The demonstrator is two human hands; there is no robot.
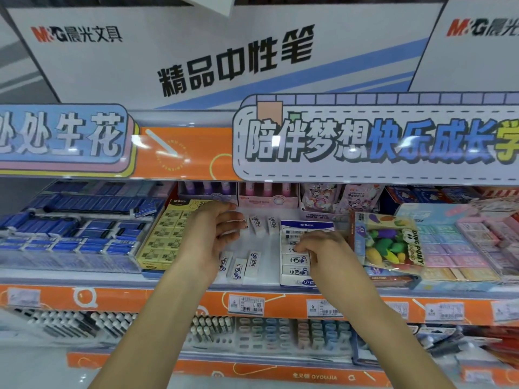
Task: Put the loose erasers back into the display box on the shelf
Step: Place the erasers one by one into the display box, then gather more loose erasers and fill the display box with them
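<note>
While both arms are reaching up to the shelf (168, 277), the right hand (323, 248) is resting on the stacked erasers in the display box (297, 275), fingers curled down over the top rows, apparently pressing an eraser into its slot or steadying the stack; whether it is actually pinching one is hard to tell, since the knuckles are hiding the fingertips. The left hand (216, 234) is hovering open just left of the box, palm turned inward and fingers spread over the bare white patch of shelf where the loose erasers are lying, likely because it is lining up the next pick. Three loose erasers (240, 266) are lying near the front edge, just beside the left wrist, and another three (259, 224) are standing farther back beyond the fingertips, all turned at slightly different angles. The box is sitting open at the right of this patch, its lid flap upright at the back, already mostly filled. A yellow eraser box (161, 237) is flanking the patch on the left and a bag of toy erasers (390, 242) is leaning just beside the box on the right, leaving little room, so each eraser will probably need sliding in flat from above.
</note>
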